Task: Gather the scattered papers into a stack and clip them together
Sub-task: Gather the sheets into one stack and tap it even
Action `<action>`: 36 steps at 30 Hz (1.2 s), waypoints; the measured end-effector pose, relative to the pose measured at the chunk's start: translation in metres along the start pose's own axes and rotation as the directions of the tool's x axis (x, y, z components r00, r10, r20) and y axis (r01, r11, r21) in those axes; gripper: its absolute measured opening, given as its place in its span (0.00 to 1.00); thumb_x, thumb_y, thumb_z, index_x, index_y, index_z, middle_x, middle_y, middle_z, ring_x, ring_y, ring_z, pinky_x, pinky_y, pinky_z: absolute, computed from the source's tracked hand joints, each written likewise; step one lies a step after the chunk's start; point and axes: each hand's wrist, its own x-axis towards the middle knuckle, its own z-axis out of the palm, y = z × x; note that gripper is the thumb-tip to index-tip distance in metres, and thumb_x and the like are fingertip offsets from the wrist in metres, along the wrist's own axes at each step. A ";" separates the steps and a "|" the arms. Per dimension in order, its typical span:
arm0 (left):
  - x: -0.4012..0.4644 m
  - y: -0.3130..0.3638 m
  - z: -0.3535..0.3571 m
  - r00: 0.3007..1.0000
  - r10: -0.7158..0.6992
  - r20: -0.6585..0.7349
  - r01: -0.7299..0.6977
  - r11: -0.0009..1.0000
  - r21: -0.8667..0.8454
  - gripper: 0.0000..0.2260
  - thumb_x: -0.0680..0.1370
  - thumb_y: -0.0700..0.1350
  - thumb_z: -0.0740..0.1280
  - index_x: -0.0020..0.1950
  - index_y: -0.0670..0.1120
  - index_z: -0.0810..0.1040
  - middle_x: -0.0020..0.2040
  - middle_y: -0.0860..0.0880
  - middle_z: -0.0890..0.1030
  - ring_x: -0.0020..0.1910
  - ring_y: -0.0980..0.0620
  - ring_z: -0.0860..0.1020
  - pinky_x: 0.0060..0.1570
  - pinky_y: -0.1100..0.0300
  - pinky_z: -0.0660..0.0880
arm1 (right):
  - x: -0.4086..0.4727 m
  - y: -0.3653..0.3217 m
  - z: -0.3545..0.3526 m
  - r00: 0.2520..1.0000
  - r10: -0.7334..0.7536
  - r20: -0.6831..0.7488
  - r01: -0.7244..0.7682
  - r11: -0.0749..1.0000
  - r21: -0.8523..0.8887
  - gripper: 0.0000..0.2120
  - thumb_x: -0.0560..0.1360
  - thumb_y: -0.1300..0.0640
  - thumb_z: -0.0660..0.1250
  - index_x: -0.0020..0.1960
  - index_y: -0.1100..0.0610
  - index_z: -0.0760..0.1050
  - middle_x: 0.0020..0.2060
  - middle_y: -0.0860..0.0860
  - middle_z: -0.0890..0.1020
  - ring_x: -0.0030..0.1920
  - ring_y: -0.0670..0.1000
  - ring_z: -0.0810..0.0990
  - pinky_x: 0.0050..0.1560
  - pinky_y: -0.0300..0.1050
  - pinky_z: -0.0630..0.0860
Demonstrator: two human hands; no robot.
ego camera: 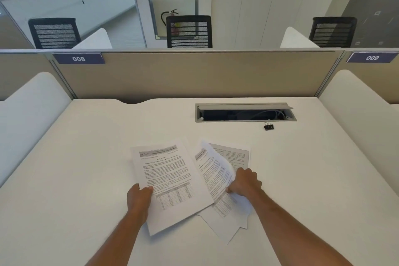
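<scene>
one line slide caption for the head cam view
Both hands, left and right, gather printed papers on a white desk; binder clip waits.

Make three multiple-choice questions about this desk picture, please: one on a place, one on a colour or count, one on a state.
1. Where does the binder clip lie?
A. on the papers
B. on the desk just in front of the cable tray
C. in the left hand

2. What colour is the clip's body?
A. black
B. red
C. white

3. In what state are the papers?
A. clipped
B. squared into one neat stack
C. fanned out and overlapping

Answers: 1 B, it sits by the cable tray, away from both hands. 2 A, its body is dark. 3 C, left hand and right hand hold separate, skewed sheets.
</scene>
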 end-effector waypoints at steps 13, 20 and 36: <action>0.017 0.004 -0.005 0.992 -0.122 -0.003 0.119 0.968 -0.219 0.10 0.79 0.35 0.69 0.59 0.45 0.79 0.57 0.44 0.82 0.58 0.38 0.79 0.63 0.40 0.75 | 0.006 0.026 -0.011 0.972 0.234 0.019 -0.146 0.540 0.829 0.19 0.61 0.53 0.76 0.50 0.60 0.83 0.43 0.53 0.86 0.44 0.58 0.85 0.53 0.55 0.84; 0.017 0.007 0.010 0.993 -0.088 0.080 0.102 0.976 -0.194 0.12 0.80 0.35 0.67 0.62 0.43 0.78 0.58 0.44 0.82 0.59 0.40 0.78 0.65 0.43 0.73 | -0.018 0.016 0.013 0.974 0.219 -0.057 -0.148 0.808 0.570 0.11 0.70 0.52 0.71 0.49 0.57 0.79 0.47 0.52 0.85 0.46 0.56 0.82 0.44 0.43 0.77; 0.008 -0.001 0.003 0.998 0.048 0.028 -0.050 0.996 0.069 0.13 0.73 0.32 0.64 0.54 0.43 0.79 0.52 0.44 0.84 0.48 0.41 0.82 0.49 0.50 0.79 | -0.026 -0.027 0.031 0.938 0.315 -0.141 -0.271 0.925 0.268 0.27 0.72 0.55 0.72 0.66 0.58 0.65 0.63 0.58 0.69 0.64 0.58 0.69 0.55 0.52 0.78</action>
